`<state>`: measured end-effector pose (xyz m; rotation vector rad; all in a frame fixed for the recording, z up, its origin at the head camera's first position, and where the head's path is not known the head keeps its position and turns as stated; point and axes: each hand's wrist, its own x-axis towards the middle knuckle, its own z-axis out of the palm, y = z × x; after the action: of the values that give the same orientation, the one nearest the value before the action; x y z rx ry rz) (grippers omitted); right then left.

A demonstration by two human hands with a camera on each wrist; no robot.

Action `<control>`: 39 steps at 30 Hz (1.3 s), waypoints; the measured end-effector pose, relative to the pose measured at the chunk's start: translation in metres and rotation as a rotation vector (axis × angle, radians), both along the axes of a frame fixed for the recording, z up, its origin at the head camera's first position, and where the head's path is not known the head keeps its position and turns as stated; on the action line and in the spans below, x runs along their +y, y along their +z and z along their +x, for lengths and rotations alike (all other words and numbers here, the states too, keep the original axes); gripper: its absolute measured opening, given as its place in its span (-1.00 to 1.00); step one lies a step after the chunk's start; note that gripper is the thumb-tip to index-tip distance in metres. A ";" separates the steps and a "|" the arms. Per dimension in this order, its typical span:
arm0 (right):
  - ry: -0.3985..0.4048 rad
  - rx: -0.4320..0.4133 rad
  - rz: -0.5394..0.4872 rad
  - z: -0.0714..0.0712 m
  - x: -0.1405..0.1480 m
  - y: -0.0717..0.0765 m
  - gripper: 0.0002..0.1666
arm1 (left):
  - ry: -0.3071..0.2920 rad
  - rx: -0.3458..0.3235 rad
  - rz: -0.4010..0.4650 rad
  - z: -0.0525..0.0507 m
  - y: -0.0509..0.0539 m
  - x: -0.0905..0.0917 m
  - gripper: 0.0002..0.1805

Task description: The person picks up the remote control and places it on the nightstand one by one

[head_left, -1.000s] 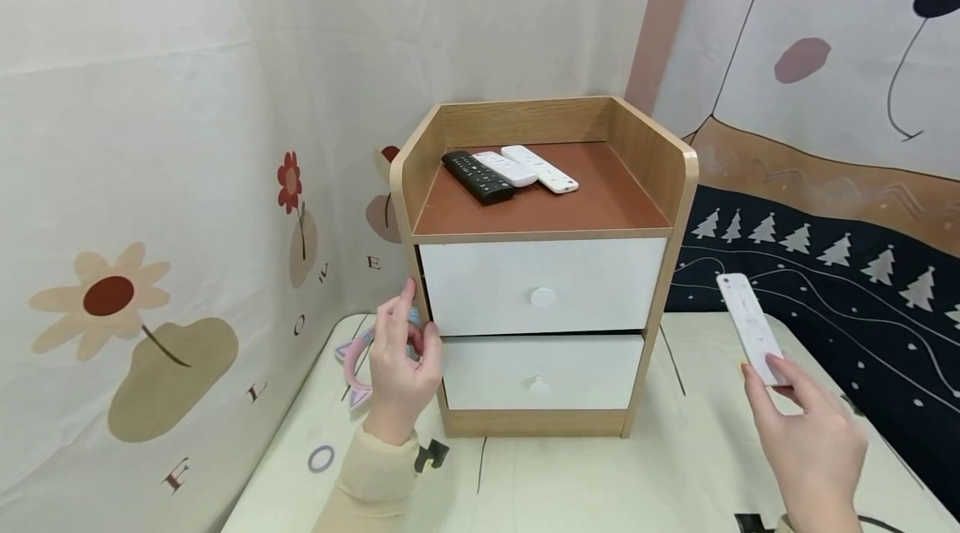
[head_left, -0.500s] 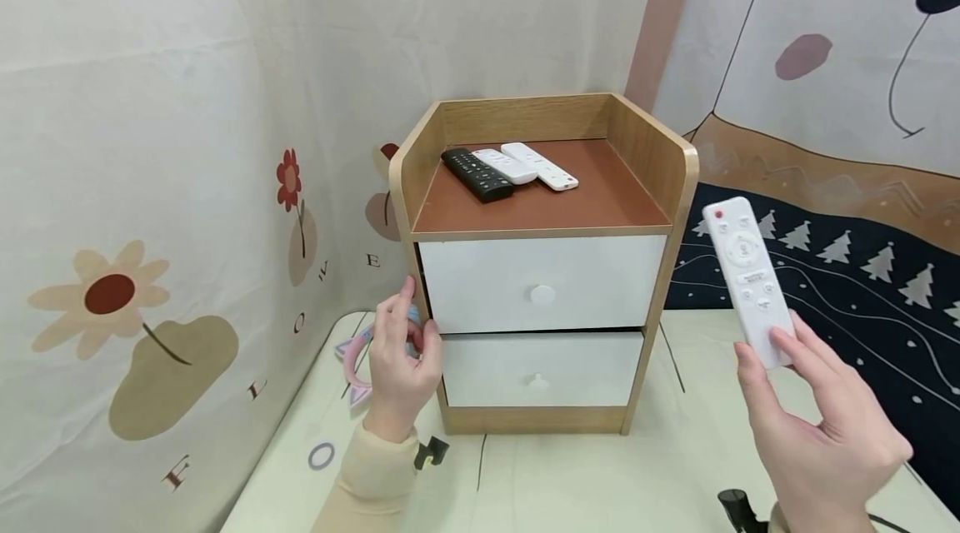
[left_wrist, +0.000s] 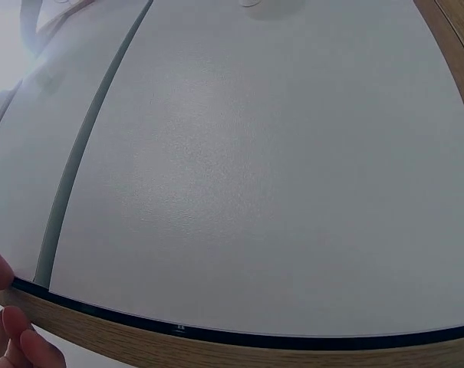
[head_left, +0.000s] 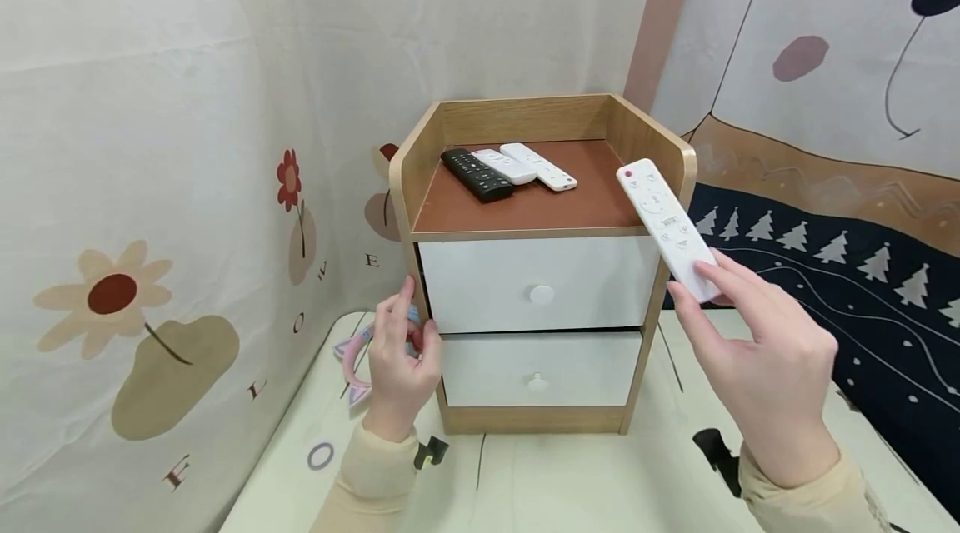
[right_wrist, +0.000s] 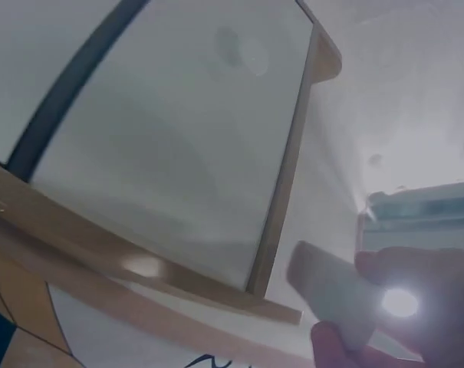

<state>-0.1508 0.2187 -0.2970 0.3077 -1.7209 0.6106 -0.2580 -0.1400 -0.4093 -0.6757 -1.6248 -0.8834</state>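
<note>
A small wooden cabinet (head_left: 540, 420) with two white drawers stands on the table. At its left front edge, my left hand (head_left: 402, 362) grips the wooden side panel, thumb in front and fingers along the outside. My right hand (head_left: 765, 358) pinches a white remote control (head_left: 667, 229) by its lower end, buttons facing up. The remote is held in the air before the cabinet's right side panel. On the brown top shelf (head_left: 577, 212) lie a black remote (head_left: 477, 176), a short white remote (head_left: 506, 167) and a longer white remote (head_left: 542, 167), close together.
The upper drawer (head_left: 480, 291) and lower drawer (head_left: 487, 371) have round white knobs; a dark gap shows between them. Left of the cabinet lie a pink headband-like ring (head_left: 354, 362) and a small purple ring (head_left: 321, 456). Printed cloth (head_left: 187, 141) hangs behind the table.
My right hand has come up and then left toward the cabinet with the white remote, whose button side has turned into view. My left hand has kept its place.
</note>
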 end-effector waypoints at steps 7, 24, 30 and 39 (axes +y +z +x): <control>-0.053 -0.106 0.108 -0.014 -0.008 0.026 -0.61 | 0.008 -0.019 -0.005 0.001 -0.002 -0.001 -0.28; -0.140 -0.261 0.282 -0.029 -0.031 0.067 -0.70 | 0.006 -0.027 -0.010 0.001 0.000 0.000 -0.27; -0.176 -0.416 0.329 -0.042 -0.036 0.083 -0.68 | 0.007 -0.031 -0.008 -0.001 -0.002 0.000 -0.27; -0.195 -0.625 0.398 -0.061 -0.051 0.106 -0.66 | 0.008 -0.049 -0.003 0.001 -0.002 0.000 -0.27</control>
<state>-0.2114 0.1676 -0.1908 0.2321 -2.4470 0.2179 -0.2570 -0.1400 -0.4112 -0.6539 -1.6714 -0.8980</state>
